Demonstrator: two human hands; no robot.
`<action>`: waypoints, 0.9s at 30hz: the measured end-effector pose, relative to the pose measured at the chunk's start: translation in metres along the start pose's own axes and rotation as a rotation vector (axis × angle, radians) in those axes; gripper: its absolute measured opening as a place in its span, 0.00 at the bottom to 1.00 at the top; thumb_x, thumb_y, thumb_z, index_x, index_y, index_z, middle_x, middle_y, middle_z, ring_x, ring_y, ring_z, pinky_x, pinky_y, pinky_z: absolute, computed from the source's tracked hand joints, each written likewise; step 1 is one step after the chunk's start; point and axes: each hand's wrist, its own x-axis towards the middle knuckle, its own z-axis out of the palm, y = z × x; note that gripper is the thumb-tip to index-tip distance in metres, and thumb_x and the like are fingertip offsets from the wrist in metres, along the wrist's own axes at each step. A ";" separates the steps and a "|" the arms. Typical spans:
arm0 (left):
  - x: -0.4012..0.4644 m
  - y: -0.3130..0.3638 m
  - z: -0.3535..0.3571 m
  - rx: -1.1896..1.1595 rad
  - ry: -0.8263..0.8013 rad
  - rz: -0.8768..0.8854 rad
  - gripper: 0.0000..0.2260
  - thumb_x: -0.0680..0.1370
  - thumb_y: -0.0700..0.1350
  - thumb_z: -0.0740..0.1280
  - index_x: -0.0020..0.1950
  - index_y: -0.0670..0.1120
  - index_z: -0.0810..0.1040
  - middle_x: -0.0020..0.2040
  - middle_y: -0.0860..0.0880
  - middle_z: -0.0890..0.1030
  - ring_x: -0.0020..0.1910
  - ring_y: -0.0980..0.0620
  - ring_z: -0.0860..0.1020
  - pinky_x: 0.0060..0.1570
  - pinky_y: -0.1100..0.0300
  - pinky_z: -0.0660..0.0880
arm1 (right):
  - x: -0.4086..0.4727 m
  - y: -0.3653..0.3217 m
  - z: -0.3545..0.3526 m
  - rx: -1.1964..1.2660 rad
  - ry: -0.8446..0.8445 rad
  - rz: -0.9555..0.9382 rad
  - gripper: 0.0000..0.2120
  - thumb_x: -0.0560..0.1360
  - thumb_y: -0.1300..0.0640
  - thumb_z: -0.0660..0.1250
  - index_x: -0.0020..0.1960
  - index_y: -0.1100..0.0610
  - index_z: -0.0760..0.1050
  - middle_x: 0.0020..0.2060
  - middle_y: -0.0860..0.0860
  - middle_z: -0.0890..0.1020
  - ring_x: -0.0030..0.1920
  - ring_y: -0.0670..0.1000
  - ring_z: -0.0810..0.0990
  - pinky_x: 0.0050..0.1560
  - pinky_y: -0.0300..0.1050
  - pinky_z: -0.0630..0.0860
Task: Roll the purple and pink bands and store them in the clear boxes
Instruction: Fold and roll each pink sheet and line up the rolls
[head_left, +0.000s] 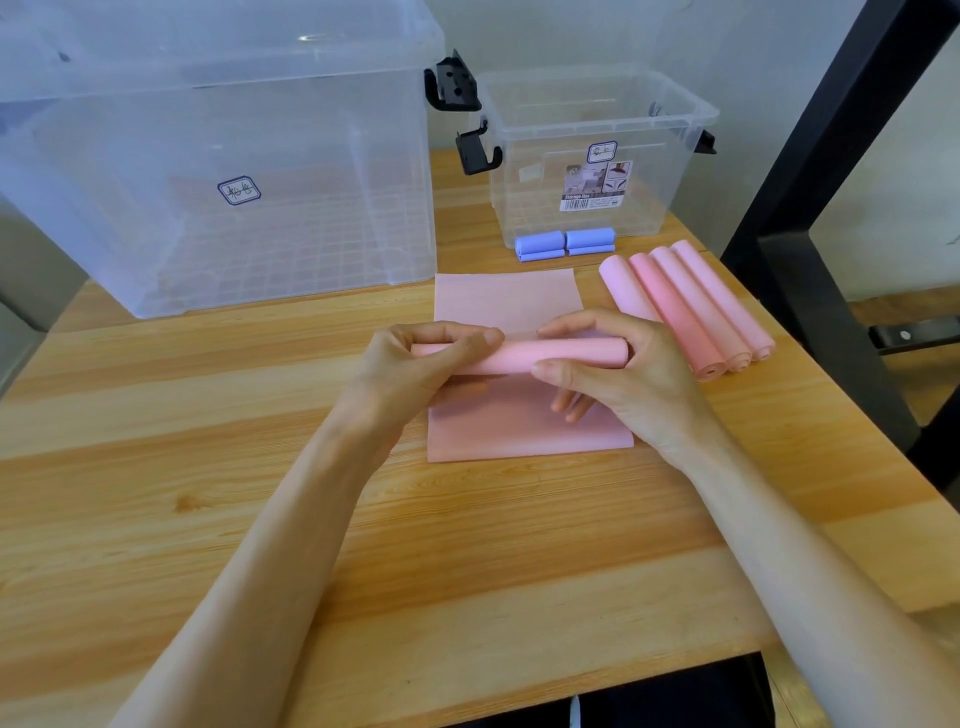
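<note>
On the pale wooden bench (208, 467), a large clear plastic storage box (218, 171) stood at the far left. The left hand (410, 364) had its grip curled around the left end of a partly rolled pink rubber band (519, 356), whose flat remainder lay spread on the bench beneath. The right hand (618, 374) grasped the roll's right end, thumb under and fingers over. Behind, two rolled purple bands (565, 244) lay touching the front of a smaller clear box (597, 156). Four finished pink rolls (691, 306) lay side by side at the right.
</note>
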 end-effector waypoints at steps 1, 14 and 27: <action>-0.001 0.000 0.000 0.004 -0.008 0.007 0.18 0.66 0.53 0.75 0.49 0.43 0.86 0.48 0.46 0.86 0.48 0.49 0.84 0.55 0.56 0.80 | 0.000 0.000 0.000 0.016 0.008 -0.003 0.11 0.70 0.64 0.76 0.52 0.63 0.82 0.31 0.51 0.84 0.27 0.52 0.81 0.28 0.44 0.79; -0.007 0.008 0.007 0.039 0.020 0.100 0.05 0.73 0.43 0.74 0.47 0.43 0.85 0.40 0.49 0.87 0.40 0.53 0.86 0.40 0.66 0.80 | 0.000 -0.002 -0.002 0.084 -0.001 0.079 0.12 0.70 0.56 0.75 0.51 0.59 0.83 0.35 0.54 0.85 0.27 0.53 0.81 0.30 0.44 0.79; -0.009 0.009 0.007 0.031 -0.015 0.199 0.06 0.72 0.42 0.74 0.49 0.45 0.85 0.44 0.50 0.87 0.44 0.52 0.86 0.45 0.62 0.82 | -0.001 -0.004 -0.003 0.148 0.000 0.111 0.12 0.68 0.50 0.73 0.46 0.58 0.83 0.36 0.59 0.85 0.25 0.52 0.78 0.28 0.39 0.75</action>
